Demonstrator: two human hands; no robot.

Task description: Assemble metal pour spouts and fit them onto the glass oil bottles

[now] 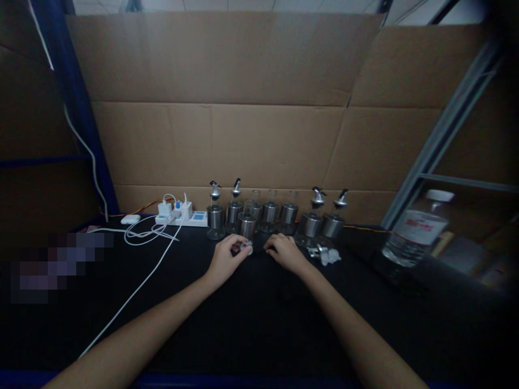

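My left hand (229, 255) is closed in a pinch on a small clear, shiny piece (247, 247), whose kind I cannot make out. Just behind it stands a glass oil bottle (246, 224) with a steel sleeve and no spout on top. A short way to the right, my right hand (284, 251) rests low over the black table with loosely bent fingers, and nothing shows in it. Beyond that hand, several silver and clear pieces (324, 254) lie in a small heap, in front of a bottle (311, 224) topped with a black-levered pourer.
Several more sleeved bottles (271, 213) form a row at the back, some with pourers. On the left are a white power strip (198, 219) and a white cable (133, 294) running across the table. A large water bottle (419, 229) stands right. Cardboard (227, 140) walls the back.
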